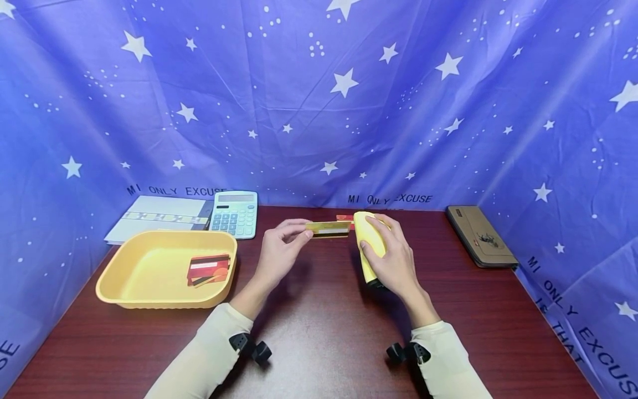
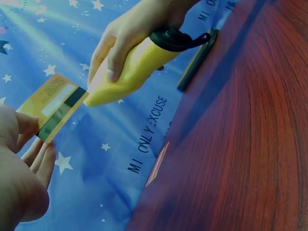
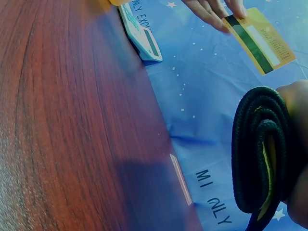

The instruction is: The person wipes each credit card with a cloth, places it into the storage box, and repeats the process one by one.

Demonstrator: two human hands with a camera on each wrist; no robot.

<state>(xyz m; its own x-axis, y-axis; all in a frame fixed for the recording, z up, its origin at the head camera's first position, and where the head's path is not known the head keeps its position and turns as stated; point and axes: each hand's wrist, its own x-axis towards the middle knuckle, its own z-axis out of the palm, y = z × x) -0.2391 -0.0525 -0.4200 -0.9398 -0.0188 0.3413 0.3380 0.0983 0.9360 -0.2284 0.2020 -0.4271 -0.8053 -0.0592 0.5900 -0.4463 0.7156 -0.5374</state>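
Observation:
Between thumb and fingers, my left hand (image 1: 283, 249) pinches a gold bank card (image 1: 326, 229), its dark magnetic stripe and white strip showing. My right hand (image 1: 394, 257) grips a long yellow case (image 1: 370, 244) from above. In the left wrist view the case (image 2: 130, 74) tapers toward the card (image 2: 55, 106), whose far edge is right at its tip. Its other end is black, with a small loop; the right wrist view shows folded black fabric (image 3: 262, 149) there. A red card (image 1: 344, 218) lies on the table behind, partly hidden by the gold card and the case.
A yellow basin (image 1: 144, 266) at the left contains several cards (image 1: 209, 266). Behind it are a light blue calculator (image 1: 233, 213) and a white folder (image 1: 154, 213). A brown zipped wallet (image 1: 480, 235) lies at the right edge. Blue starry cloth (image 1: 299, 83) surrounds the table.

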